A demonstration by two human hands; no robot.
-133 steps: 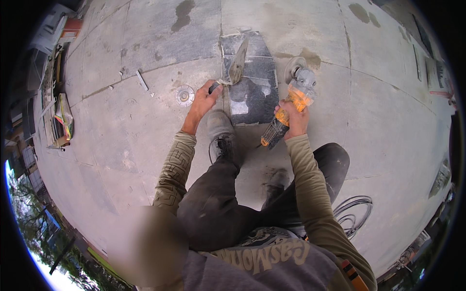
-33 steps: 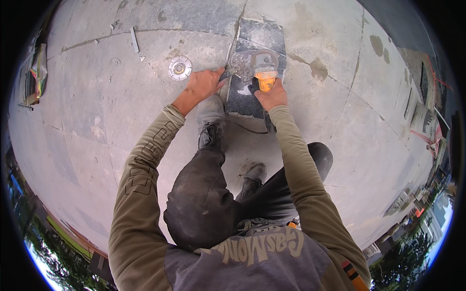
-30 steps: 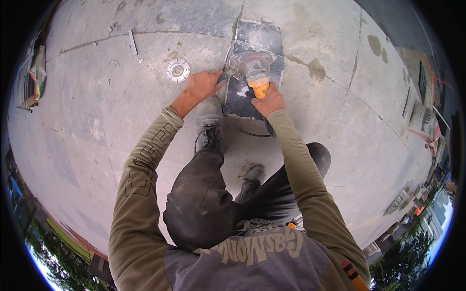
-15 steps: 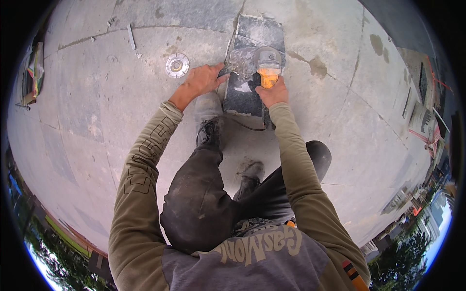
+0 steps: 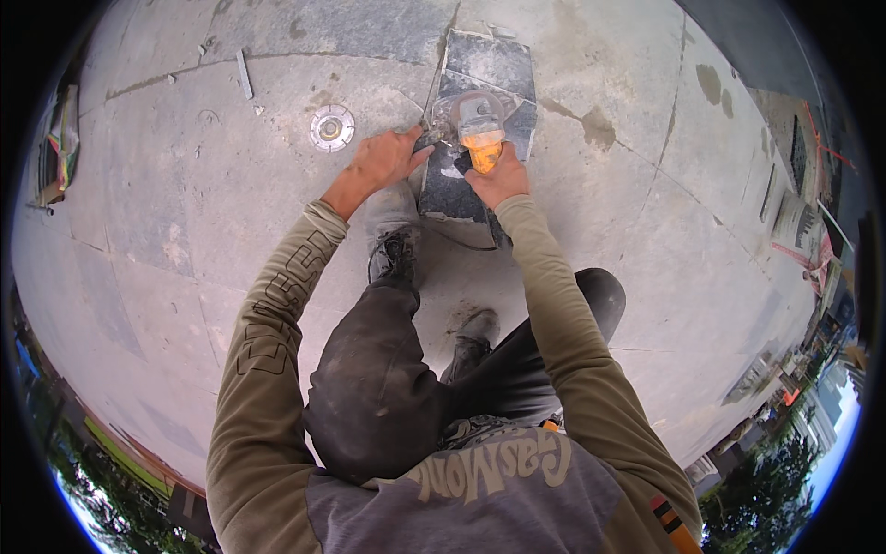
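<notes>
My right hand [image 5: 499, 176] is wrapped around the yellow body of an angle grinder [image 5: 482, 152]. The grinder's grey head and round disc lie over a dusty dark stone slab [image 5: 450, 197] flat on the floor. My left hand [image 5: 386, 159] is closed at the slab's left side, pinching the edge of a dusty grey stone piece [image 5: 446, 118] beside the disc. Fingers and grinder partly hide that piece. A loose round cutting disc [image 5: 332, 127] rests on the floor left of my left hand.
My left boot [image 5: 391, 205] stands close to the slab's near left corner. A dark cord [image 5: 466, 245] curves past the slab's near end. A thin strip [image 5: 245, 74] lies at the far left on the concrete floor [image 5: 185, 231]. Bags [image 5: 799, 229] sit along the right edge.
My right hand has moved the grinder left across the slab, bringing its disc closer to my left hand. The left hand stays in nearly the same place.
</notes>
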